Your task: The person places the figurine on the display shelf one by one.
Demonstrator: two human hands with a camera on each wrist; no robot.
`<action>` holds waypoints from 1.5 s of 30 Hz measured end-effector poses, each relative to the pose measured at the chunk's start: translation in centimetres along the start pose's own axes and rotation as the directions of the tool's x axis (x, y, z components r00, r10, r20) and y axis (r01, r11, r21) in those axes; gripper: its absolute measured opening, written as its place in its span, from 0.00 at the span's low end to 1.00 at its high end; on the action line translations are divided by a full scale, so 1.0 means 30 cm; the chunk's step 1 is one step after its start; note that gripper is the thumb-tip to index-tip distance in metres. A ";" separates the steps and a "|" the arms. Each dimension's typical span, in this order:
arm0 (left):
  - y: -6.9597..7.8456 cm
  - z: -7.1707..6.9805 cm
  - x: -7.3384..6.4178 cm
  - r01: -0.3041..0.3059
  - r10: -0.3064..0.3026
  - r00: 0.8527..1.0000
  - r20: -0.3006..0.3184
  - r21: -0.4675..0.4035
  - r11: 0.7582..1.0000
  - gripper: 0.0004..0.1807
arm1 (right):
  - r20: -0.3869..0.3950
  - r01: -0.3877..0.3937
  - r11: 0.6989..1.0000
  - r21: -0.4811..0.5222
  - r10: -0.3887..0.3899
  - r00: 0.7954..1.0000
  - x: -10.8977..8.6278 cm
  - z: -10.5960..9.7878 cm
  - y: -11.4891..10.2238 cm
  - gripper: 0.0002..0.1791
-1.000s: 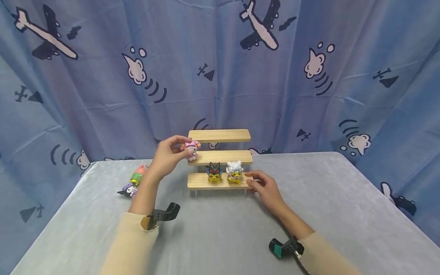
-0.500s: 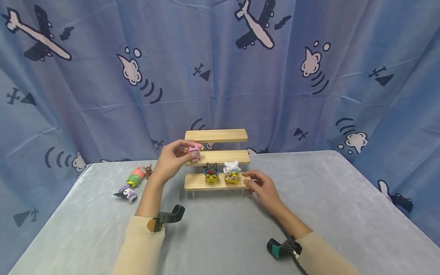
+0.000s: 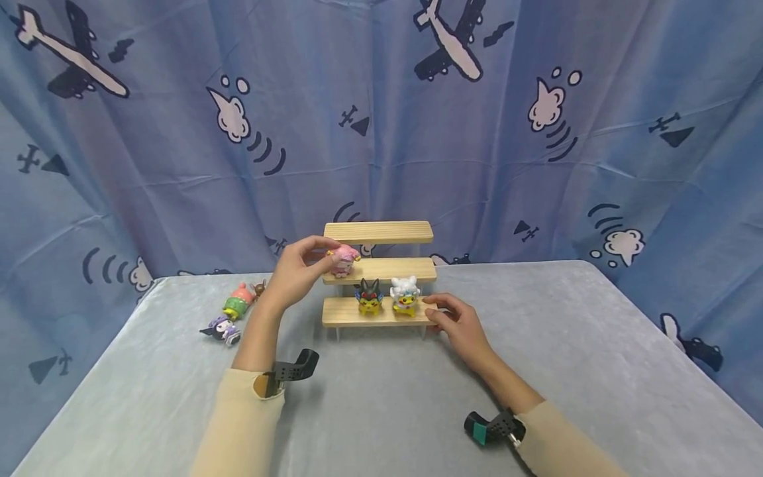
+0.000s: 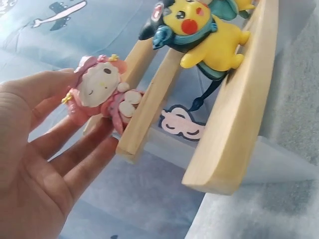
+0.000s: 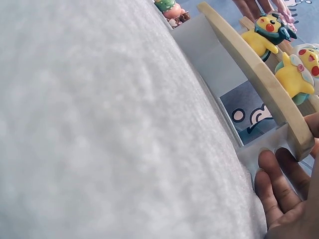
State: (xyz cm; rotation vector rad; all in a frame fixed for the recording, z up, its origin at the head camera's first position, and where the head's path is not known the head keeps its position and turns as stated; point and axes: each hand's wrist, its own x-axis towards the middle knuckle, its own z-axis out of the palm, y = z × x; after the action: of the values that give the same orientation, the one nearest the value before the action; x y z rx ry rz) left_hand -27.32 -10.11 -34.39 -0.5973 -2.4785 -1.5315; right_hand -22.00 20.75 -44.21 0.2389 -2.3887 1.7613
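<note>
On the desk [image 3: 143, 404] at far left lie a purple-and-black Kuromi figurine [image 3: 222, 330], a green-and-pink figurine [image 3: 238, 301] and a small brown figurine [image 3: 259, 289]; your left forearm [image 3: 257, 341] runs close by, so mind it when you move back. Your left hand [image 3: 298, 273] pinches the pink My Melody figurine [image 3: 342, 263] between thumb and fingers at the left end of the middle board [image 3: 399, 269]; I can't tell whether its feet bear on the wood. Best seat both feet flat before you loosen, then come away leftward: the top board [image 3: 378, 232] likely cramps your knuckles, and the black-eared Pikachu [image 3: 369, 301] stands just in front on the bottom board [image 3: 340, 313]. Beyond it, the white-capped Pikachu [image 3: 405, 297] stands near your right hand [image 3: 460, 328], whose fingers are clamped on that board's right end; keep it steady, without nudging that figure.
</note>
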 end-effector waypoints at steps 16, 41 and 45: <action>0.012 0.017 0.007 0.052 -0.050 0.998 0.027 -0.063 0.997 0.19 | -0.009 -0.001 1.000 -0.014 0.001 1.000 0.004 0.002 0.004 0.15; 0.087 0.130 0.052 0.065 -0.058 0.995 0.085 -0.071 0.995 0.14 | -0.011 -0.008 1.000 -0.020 0.007 1.000 0.006 -0.003 0.000 0.15; 0.100 0.148 0.056 0.061 -0.052 0.993 0.105 -0.079 0.995 0.14 | -0.005 -0.006 1.000 -0.007 0.006 1.000 0.007 0.002 -0.002 0.15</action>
State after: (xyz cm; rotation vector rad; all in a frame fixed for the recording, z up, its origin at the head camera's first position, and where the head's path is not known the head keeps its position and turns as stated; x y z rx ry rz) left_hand -27.30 -4.56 -33.39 -0.6402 -2.5384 -1.6717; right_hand -22.18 20.67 -44.14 0.2266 -2.3938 1.7536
